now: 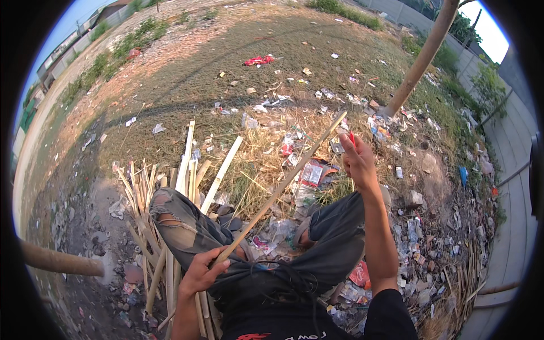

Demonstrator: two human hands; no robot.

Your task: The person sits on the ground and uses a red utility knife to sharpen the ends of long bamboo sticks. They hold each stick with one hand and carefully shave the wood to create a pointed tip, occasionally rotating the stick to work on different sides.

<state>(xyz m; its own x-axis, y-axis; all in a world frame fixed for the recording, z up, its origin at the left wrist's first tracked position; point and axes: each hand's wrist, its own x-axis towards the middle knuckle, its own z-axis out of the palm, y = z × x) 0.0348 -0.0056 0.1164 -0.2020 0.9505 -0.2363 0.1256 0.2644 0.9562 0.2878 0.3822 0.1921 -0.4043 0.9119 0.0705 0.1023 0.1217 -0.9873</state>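
Observation:
My left hand point(205, 272) is closed around the lower end of a long bamboo strip point(283, 185), close to my left thigh. The strip slants up and away to the right, its pale far end beside my raised right hand point(358, 163). Curled fingers of that hand grip a small red object point(352, 139); only its tip shows, so its kind is hidden. A gap appears between this hand and the strip. More split bamboo strips point(185, 156) lean in a bundle by my left leg, some pale and freshly cut.
Litter and dry grass cover the ground between and around my bent legs point(334, 241). A wooden pole point(422, 59) rises at the far right, and another pole point(62, 259) juts in at the left. A concrete wall point(513, 147) runs along the right, with thin sticks point(462, 289) piled near it.

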